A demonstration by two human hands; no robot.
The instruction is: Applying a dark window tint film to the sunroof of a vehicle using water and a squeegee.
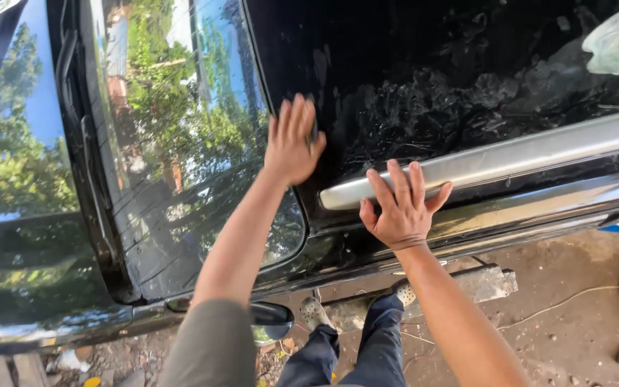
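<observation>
Outdoor yard, perhaps car-wash spot: wet black car (424, 86), dirt ground (567, 315), tree reflections.

Sunlit dirt ground (574, 337) with a concrete block (485, 282)

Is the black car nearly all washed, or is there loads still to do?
About partway, I'd guess. The windshield already looks clear and shiny, mirroring trees. The left hand is pressed on the black roof, maybe holding something small and dark, while the right hand leans on the silver roof rail. Soapy swirls cover the roof, so they're left to clear.
</observation>
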